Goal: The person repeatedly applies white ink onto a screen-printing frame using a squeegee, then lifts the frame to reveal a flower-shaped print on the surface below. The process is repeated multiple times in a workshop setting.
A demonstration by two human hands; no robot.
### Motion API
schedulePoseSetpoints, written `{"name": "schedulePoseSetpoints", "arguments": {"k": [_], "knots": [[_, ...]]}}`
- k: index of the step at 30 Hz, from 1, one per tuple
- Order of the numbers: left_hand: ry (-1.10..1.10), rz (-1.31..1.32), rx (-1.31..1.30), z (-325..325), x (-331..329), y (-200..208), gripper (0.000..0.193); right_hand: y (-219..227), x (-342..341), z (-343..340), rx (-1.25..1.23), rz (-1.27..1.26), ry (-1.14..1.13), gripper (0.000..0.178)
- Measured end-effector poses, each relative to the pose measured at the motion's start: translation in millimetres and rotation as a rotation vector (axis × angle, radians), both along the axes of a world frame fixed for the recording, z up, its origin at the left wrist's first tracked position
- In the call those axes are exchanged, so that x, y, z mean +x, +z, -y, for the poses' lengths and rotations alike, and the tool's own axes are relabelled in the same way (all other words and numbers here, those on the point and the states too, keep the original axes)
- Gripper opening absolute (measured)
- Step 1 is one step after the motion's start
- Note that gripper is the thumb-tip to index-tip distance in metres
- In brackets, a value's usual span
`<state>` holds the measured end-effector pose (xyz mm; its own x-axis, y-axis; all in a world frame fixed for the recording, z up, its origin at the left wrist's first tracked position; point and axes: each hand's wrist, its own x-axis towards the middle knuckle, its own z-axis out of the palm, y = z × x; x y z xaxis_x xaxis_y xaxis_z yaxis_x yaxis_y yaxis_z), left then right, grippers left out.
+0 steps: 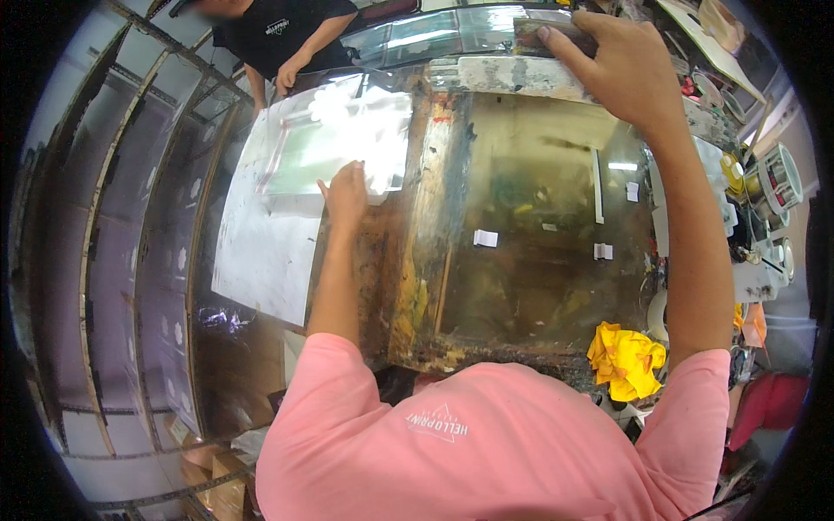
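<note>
My left hand [347, 193] reaches to the near edge of a stack of clear plastic sheets [300, 161], its thumb spread from its fingers. Glare hides much of the stack, and I see no sheet gripped. Farther off, my right hand [627, 74] is closed round a dark brownish block [537, 36] at the far edge of a screen frame [512, 74]; its fingers are partly hidden behind it. The frame's olive, see-through mesh [539, 286] lies in front of me, with small white paper pieces [486, 238] and a thin white strip [598, 187] on it.
White paper [265, 252] lies under the sheets. A crumpled yellow cloth [627, 360] sits at the frame's near right corner. Pots and tubs [776, 181] crowd the right side. A metal rack [95, 226] stands left. A co-worker in black [278, 39] stands at the far left.
</note>
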<state>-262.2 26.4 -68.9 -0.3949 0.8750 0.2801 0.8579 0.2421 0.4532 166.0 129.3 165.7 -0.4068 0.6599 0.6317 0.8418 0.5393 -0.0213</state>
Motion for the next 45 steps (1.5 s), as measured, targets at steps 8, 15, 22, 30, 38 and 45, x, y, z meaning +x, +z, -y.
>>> {"name": "schedulePoseSetpoints", "arguments": {"k": [8,15,22,30,38,45], "knots": [[-0.275,-0.131,-0.022,-3,49,64,0.048,12,-4,5,0.077,-0.099,0.080,0.056],[-0.650,-0.180,-0.099,17,220,8,0.080,4,-1,-1,0.087,-0.031,0.036,0.062],[-0.885,-0.205,-0.122,17,318,-36,0.128,8,0,-3,0.082,-0.039,0.085,0.060],[-0.901,-0.146,-0.010,26,351,-45,0.129,14,1,-10,-0.001,-0.010,0.041,0.063],[-0.897,-0.178,-0.018,26,353,-46,0.132,9,-3,-5,0.101,-0.033,0.041,0.064],[-0.875,-0.153,0.041,28,353,-47,0.126,9,-2,-6,0.047,-0.009,0.050,0.063]]}}
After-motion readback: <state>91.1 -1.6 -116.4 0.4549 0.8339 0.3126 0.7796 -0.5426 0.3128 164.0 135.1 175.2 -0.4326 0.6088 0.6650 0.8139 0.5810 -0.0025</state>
